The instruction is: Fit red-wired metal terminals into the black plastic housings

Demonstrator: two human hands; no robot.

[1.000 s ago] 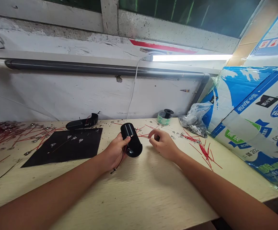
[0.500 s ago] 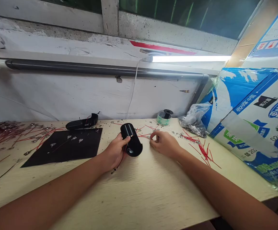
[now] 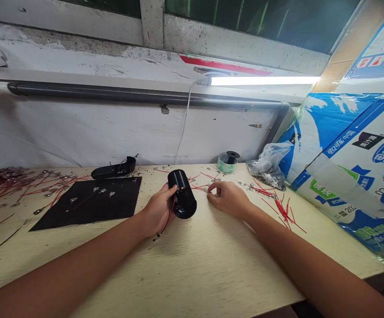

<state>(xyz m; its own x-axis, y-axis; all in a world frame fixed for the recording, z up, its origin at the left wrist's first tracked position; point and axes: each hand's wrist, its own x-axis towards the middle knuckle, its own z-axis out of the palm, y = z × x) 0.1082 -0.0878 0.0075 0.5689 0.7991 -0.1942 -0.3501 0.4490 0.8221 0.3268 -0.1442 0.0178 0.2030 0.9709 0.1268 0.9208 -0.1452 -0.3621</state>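
1. A person's left hand grips a black cylindrical plastic housing just above the near middle of a cream laminate workbench; the fingers are closed round its side and the housing tilts, far end up.
2. A thin red wire runs from the housing down past the left hand, ending in a small dark tip.
3. The right hand, just right of the housing, has its fingertips curled and pinched together low over the bench, beside loose red wires and small metal terminals. Whether they grip anything cannot be told.
4. To the left lie a black mat bearing a few terminals, a second black housing beyond it, and a tangle of red leads.
5. To the far right sit a tape spool, a clear plastic bag of metal parts, a heap of red wires and a printed cardboard carton.
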